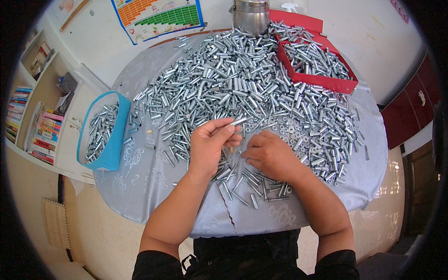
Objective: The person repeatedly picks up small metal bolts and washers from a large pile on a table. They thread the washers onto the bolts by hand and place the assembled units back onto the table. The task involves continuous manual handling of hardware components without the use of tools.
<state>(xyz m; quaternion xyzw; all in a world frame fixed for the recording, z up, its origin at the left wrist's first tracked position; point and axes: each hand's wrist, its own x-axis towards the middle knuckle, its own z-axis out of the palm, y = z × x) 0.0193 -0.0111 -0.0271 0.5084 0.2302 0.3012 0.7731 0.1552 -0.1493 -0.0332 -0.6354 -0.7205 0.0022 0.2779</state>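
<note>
Between the thumb and fingers of my left hand [208,142] is a silver metal sleeve [239,121], tilted up to the right. My right hand [273,156] is close beside it, a little lower, with its fingers drawn together in a pinch. Whatever those fingers hold, if anything, is hidden. Loose washers [291,133] lie just beyond the right hand. Long bolts [252,179] are scattered on the cloth below both hands. A large heap of metal sleeves [219,74] spreads across the table beyond them.
A blue box [114,151] of metal pieces stands at the left. At the back right, a red box [322,83] holds more, beside a steel pot [251,18]. The grey tablecloth [135,196] has a tear [226,205] near the front edge. Bookshelves [49,121] stand at the far left.
</note>
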